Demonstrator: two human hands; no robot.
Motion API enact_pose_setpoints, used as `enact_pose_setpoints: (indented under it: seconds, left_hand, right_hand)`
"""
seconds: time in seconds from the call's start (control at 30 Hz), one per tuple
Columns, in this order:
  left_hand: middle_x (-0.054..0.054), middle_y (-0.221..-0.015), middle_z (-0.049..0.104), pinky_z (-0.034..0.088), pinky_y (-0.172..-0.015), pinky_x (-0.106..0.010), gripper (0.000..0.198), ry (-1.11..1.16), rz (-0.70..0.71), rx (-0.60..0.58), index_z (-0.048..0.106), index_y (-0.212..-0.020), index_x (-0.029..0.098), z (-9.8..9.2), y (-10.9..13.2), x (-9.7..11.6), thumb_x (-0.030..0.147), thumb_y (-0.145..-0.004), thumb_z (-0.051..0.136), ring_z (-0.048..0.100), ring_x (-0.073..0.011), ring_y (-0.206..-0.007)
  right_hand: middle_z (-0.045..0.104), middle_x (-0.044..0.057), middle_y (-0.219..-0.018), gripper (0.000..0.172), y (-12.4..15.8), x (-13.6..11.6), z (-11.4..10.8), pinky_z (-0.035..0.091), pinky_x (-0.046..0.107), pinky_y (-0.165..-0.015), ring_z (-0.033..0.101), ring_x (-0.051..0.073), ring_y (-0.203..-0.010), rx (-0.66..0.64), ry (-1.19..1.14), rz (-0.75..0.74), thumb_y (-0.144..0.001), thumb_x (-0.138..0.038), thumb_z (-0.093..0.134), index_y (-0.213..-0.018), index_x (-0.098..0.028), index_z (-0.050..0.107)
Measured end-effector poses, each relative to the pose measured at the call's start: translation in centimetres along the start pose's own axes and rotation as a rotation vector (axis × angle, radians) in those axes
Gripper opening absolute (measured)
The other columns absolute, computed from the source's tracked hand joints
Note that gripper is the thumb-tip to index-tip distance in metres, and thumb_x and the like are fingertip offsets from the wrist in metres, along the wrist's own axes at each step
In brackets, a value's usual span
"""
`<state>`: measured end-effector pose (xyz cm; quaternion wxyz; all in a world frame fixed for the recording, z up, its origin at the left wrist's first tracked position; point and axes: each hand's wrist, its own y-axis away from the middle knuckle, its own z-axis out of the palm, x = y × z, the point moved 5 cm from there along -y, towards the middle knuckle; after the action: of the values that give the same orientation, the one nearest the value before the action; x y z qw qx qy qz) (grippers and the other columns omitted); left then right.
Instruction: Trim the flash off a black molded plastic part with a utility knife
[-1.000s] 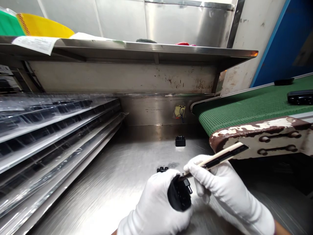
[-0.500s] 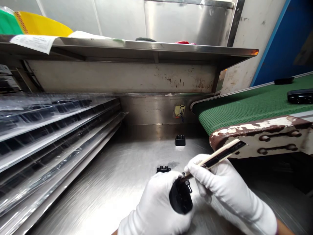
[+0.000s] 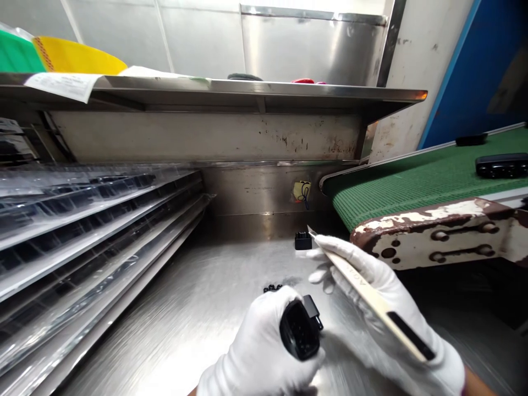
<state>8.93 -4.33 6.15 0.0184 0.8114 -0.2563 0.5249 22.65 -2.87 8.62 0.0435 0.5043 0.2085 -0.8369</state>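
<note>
My left hand [image 3: 262, 344], in a white glove, is wrapped round a hollow black plastic part [image 3: 299, 330] with an oval opening facing me and a small block sticking out at its right side. To the right, my gloved right hand [image 3: 379, 286] holds a cream utility knife [image 3: 367, 291] with a black section, lying along the palm. Its thin blade points up and away, apart from the black part. Near the blade tip, a small black block [image 3: 303, 241] stands on the steel table [image 3: 206, 297]. Another small black piece [image 3: 272, 287] shows partly behind my left hand.
Stacked clear plastic trays [image 3: 124, 220] of dark parts fill the left side. A green conveyor belt [image 3: 396, 187] with a black part [image 3: 501, 165] on it comes in from the right. A steel shelf [image 3: 289, 91] spans the back, with a yellow bin [image 3: 78, 55] on it.
The knife has left the black part and turned in my right hand, its blade now pointing forward. My left hand keeps hold of the black part, turned so its opening shows more.
</note>
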Motion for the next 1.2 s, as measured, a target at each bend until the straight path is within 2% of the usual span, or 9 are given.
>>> enact_pose_setpoints:
  seconds: [0.13, 0.27, 0.37, 0.5, 0.57, 0.67, 0.9, 1.07, 1.2]
  left_hand:
    - [0.001, -0.067, 0.056, 0.046, -0.057, -0.022, 0.02, 0.115, 0.056, 0.01, 0.052, -0.069, 0.015, 0.1, -0.4, 0.2, 0.016, -0.067, 0.072, 0.054, -0.0121, -0.06]
    - [0.001, -0.06, 0.055, 0.048, -0.056, -0.023, 0.022, -0.019, 0.118, 0.168, 0.052, -0.065, 0.017, -0.6, -0.3, -0.3, 0.019, -0.064, 0.074, 0.055, -0.0136, -0.059]
    - [0.001, -0.06, 0.058, 0.049, -0.055, -0.024, 0.021, -0.097, 0.182, 0.174, 0.054, -0.067, 0.017, -0.9, -0.2, -0.5, 0.017, -0.062, 0.075, 0.058, -0.0153, -0.058]
    - [0.001, -0.061, 0.061, 0.052, -0.059, -0.027, 0.017, -0.078, 0.236, 0.154, 0.058, -0.073, 0.018, -1.0, -0.1, -0.4, 0.014, -0.065, 0.072, 0.059, -0.0158, -0.059]
    - [0.001, -0.062, 0.061, 0.051, -0.059, -0.027, 0.017, -0.085, 0.214, 0.159, 0.058, -0.075, 0.018, -0.9, -0.1, -0.3, 0.014, -0.065, 0.071, 0.058, -0.015, -0.058]
    - [0.001, -0.064, 0.058, 0.047, -0.052, -0.023, 0.019, -0.091, 0.171, 0.218, 0.053, -0.072, 0.018, -1.1, 0.0, -0.2, 0.018, -0.066, 0.071, 0.053, -0.0119, -0.055]
    - [0.004, -0.063, 0.052, 0.044, -0.051, -0.019, 0.022, -0.052, 0.267, 0.155, 0.049, -0.074, 0.018, -1.0, 0.5, 0.0, 0.014, -0.069, 0.07, 0.047, -0.0076, -0.052]
    - [0.004, -0.068, 0.05, 0.041, -0.049, -0.016, 0.024, 0.033, 0.273, 0.161, 0.049, -0.079, 0.019, -1.1, 0.3, -0.2, 0.013, -0.072, 0.071, 0.045, -0.0067, -0.054]
    - [0.005, -0.067, 0.046, 0.041, -0.05, -0.015, 0.021, 0.037, 0.29, 0.114, 0.048, -0.076, 0.019, -0.8, 0.4, 0.3, 0.01, -0.075, 0.067, 0.042, -0.0064, -0.055]
  right_hand:
    - [0.055, 0.01, -0.136, 0.035, 0.3, 0.6, 0.5, 0.054, 0.025, -0.089, 0.064, 0.018, -0.103, -0.086, -0.138, 0.109, -0.091, -0.015, 0.06, -0.125, -0.023, 0.062]
    - [0.057, 0.009, -0.13, 0.039, 0.0, 0.6, -0.1, 0.052, 0.018, -0.073, 0.062, 0.007, -0.075, -0.032, -0.156, 0.098, -0.091, -0.019, 0.063, -0.128, -0.026, 0.057]
    - [0.064, 0.004, -0.11, 0.049, -0.5, 0.7, -0.5, 0.042, 0.014, -0.051, 0.048, 0.002, -0.054, -0.017, -0.071, 0.09, -0.091, -0.022, 0.063, -0.136, -0.033, 0.046]
    - [0.053, -0.004, -0.069, 0.02, -0.8, 1.7, -1.0, 0.02, 0.016, -0.038, 0.028, 0.002, -0.044, 0.022, 0.232, 0.16, -0.092, -0.032, 0.062, -0.106, -0.018, 0.061]
    - [0.049, -0.004, -0.064, 0.017, -0.8, 2.4, -1.1, 0.029, 0.017, -0.043, 0.036, 0.004, -0.049, 0.0, 0.335, 0.146, -0.093, -0.033, 0.06, -0.097, -0.016, 0.062]
    - [0.057, -0.002, -0.074, 0.02, -0.7, 3.3, -1.1, 0.038, 0.02, -0.048, 0.047, 0.007, -0.052, -0.013, 0.334, 0.099, -0.096, -0.036, 0.055, -0.108, -0.021, 0.06]
    - [0.056, -0.003, -0.067, 0.028, -0.5, 2.9, -0.7, 0.023, 0.017, -0.035, 0.035, 0.003, -0.037, 0.015, 0.225, 0.109, -0.097, -0.045, 0.051, -0.107, -0.02, 0.058]
    - [0.06, 0.0, -0.075, 0.007, -0.7, 2.5, -0.3, 0.041, 0.019, -0.053, 0.049, 0.007, -0.058, -0.055, 0.384, 0.17, -0.092, -0.022, 0.057, -0.092, -0.016, 0.062]
    - [0.062, 0.0, -0.08, 0.016, -0.6, 3.5, -0.7, 0.045, 0.021, -0.051, 0.056, 0.01, -0.057, -0.028, 0.244, 0.142, -0.095, -0.033, 0.054, -0.105, -0.021, 0.056]
